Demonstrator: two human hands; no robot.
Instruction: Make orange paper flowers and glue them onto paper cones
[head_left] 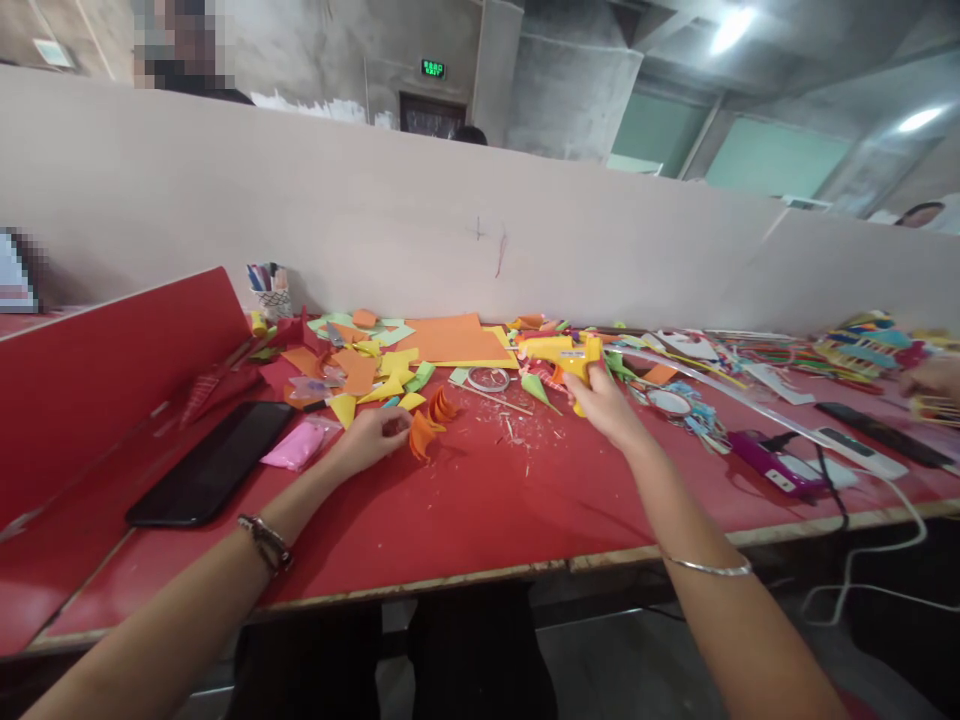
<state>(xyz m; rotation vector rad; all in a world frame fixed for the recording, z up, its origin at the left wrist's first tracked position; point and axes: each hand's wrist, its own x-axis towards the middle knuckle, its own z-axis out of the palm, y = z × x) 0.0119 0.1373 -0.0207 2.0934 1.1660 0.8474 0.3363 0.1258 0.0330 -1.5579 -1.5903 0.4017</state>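
My right hand (606, 402) is wrapped round the handle of a yellow hot glue gun (555, 348), its nozzle pointing left over the scraps. A clear glue stick (675, 368) seems to trail from its back. My left hand (375, 438) rests low over the table with curled fingers, the tips at the edge of an orange curled paper piece (422, 437). A second orange curled piece (442, 405) lies just behind it. Small pale shavings (517, 432) are scattered between my hands.
Coloured paper scraps (394, 375) and an orange sheet (450, 338) cover the back. Left are a black phone (214, 465), pink packet (295, 446) and pen cup (270, 295). Right are a purple power strip (776, 468), cables and a co-worker's hand (934, 380). A partition (375, 210) stands behind.
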